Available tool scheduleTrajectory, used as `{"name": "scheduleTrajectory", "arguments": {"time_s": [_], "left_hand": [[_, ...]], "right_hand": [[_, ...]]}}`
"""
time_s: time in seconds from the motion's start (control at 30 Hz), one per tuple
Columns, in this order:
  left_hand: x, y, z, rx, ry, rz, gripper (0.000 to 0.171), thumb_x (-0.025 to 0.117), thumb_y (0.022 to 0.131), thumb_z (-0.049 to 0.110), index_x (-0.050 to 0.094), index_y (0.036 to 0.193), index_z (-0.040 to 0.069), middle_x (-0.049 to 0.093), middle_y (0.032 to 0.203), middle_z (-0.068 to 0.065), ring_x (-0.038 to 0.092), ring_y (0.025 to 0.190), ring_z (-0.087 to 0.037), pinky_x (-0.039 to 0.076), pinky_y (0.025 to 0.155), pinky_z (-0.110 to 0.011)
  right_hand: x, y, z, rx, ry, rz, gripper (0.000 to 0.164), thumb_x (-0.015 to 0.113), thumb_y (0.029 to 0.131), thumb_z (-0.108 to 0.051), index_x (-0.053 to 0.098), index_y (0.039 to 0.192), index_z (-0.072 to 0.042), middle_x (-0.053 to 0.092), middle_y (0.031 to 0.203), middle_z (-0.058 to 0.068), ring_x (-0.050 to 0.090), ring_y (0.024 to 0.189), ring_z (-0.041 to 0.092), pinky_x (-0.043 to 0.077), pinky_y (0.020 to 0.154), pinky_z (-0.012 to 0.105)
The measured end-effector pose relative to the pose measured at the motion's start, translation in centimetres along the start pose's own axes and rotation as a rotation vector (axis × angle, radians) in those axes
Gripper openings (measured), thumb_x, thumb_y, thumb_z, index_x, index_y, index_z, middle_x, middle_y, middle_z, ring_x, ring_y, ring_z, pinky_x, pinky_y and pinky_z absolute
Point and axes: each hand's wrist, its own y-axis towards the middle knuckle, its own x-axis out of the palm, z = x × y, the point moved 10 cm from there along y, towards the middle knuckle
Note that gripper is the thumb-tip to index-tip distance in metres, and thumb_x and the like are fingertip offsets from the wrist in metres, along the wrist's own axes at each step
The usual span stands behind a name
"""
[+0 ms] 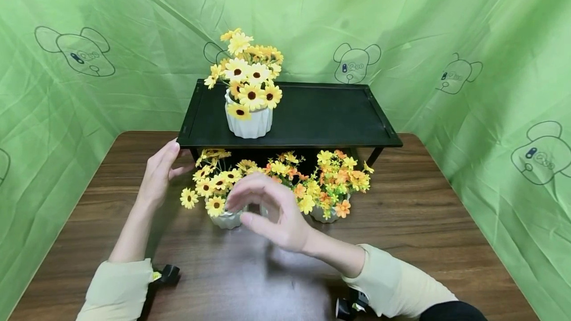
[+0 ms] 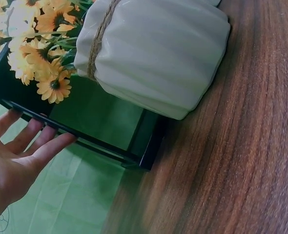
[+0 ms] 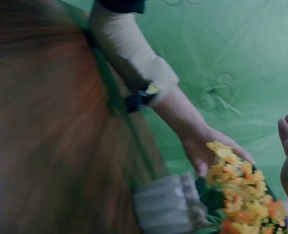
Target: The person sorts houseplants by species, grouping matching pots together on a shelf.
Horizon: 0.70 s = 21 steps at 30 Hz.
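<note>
My left hand (image 1: 156, 172) is at the front left corner of a black two-tier stand (image 1: 330, 113). In the left wrist view its extended fingertips touch the stand's dark side frame (image 2: 100, 143). My right hand (image 1: 278, 209) hovers in front of the stand with loosely curved fingers and holds nothing; it partly hides the flowers behind it. A white pot (image 1: 250, 122) of yellow daisies (image 1: 252, 94) sits on the top panel. Below stand a pot (image 1: 226, 220) of yellow daisies and a pot (image 1: 324, 214) of orange and yellow flowers (image 1: 341, 182), with more blossoms between them.
The stand rests on a brown wooden table (image 1: 424, 222) toward its back edge. Green cloth (image 1: 446, 19) with bear-head outlines hangs behind and at both sides. Twine (image 2: 99, 41) circles a white pot (image 2: 158, 53) in the left wrist view. Black wrist cameras sit at both cuffs.
</note>
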Motion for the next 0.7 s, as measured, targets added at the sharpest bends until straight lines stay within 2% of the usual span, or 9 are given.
{"name": "scheduleTrajectory", "arguments": {"time_s": [0.07, 0.13, 0.27, 0.5, 0.6, 0.7], "left_hand": [[0.0, 0.0, 0.0, 0.003, 0.003, -0.003, 0.042, 0.048, 0.11, 0.028, 0.057, 0.146, 0.007, 0.068, 0.127, 0.008, 0.065, 0.116, -0.012, 0.064, 0.09, -0.025], [0.0, 0.0, 0.0, 0.007, 0.005, -0.007, 0.042, 0.048, 0.11, 0.028, 0.057, 0.145, 0.007, 0.067, 0.128, 0.008, 0.065, 0.116, -0.011, 0.064, 0.09, -0.025], [0.0, 0.0, 0.0, 0.007, 0.003, -0.009, 0.042, 0.047, 0.11, 0.028, 0.058, 0.145, 0.008, 0.067, 0.128, 0.008, 0.065, 0.116, -0.011, 0.064, 0.09, -0.026], [0.1, -0.1, 0.1, 0.009, -0.009, -0.003, 0.04, 0.047, 0.11, 0.027, 0.059, 0.143, 0.008, 0.067, 0.128, 0.007, 0.065, 0.115, -0.012, 0.064, 0.09, -0.026], [0.0, 0.0, 0.0, 0.005, -0.003, 0.002, 0.04, 0.048, 0.11, 0.028, 0.059, 0.143, 0.009, 0.068, 0.126, 0.007, 0.065, 0.114, -0.011, 0.064, 0.09, -0.026], [0.0, 0.0, 0.0, 0.003, 0.0, 0.003, 0.04, 0.048, 0.11, 0.029, 0.059, 0.144, 0.009, 0.068, 0.125, 0.007, 0.065, 0.113, -0.011, 0.064, 0.09, -0.026]], "right_hand": [[1.0, -0.5, 0.1, -0.03, -0.024, -0.054, 0.037, 0.059, 0.083, 0.015, 0.049, 0.118, 0.02, 0.058, 0.107, 0.033, 0.066, 0.098, 0.039, 0.065, 0.09, 0.044], [1.8, -1.1, 0.4, -0.038, -0.046, -0.089, 0.039, 0.06, 0.081, 0.016, 0.049, 0.119, 0.019, 0.059, 0.109, 0.032, 0.068, 0.098, 0.038, 0.065, 0.091, 0.042], [2.4, -1.9, 1.4, -0.017, -0.116, -0.106, 0.04, 0.064, 0.082, 0.012, 0.052, 0.121, 0.015, 0.063, 0.109, 0.027, 0.07, 0.098, 0.031, 0.065, 0.092, 0.036], [3.2, -3.5, 2.4, -0.029, -0.357, -0.138, 0.041, 0.072, 0.086, 0.0, 0.06, 0.125, 0.005, 0.069, 0.112, 0.016, 0.072, 0.1, 0.019, 0.061, 0.095, 0.021], [3.5, -4.5, 3.0, 0.002, -0.425, -0.171, 0.042, 0.074, 0.087, -0.004, 0.061, 0.127, 0.001, 0.069, 0.118, 0.013, 0.072, 0.103, 0.017, 0.058, 0.098, 0.017], [3.7, -5.5, 3.9, 0.07, -0.466, -0.201, 0.041, 0.074, 0.09, -0.008, 0.062, 0.129, -0.004, 0.068, 0.123, 0.008, 0.07, 0.106, 0.014, 0.056, 0.099, 0.015]]}}
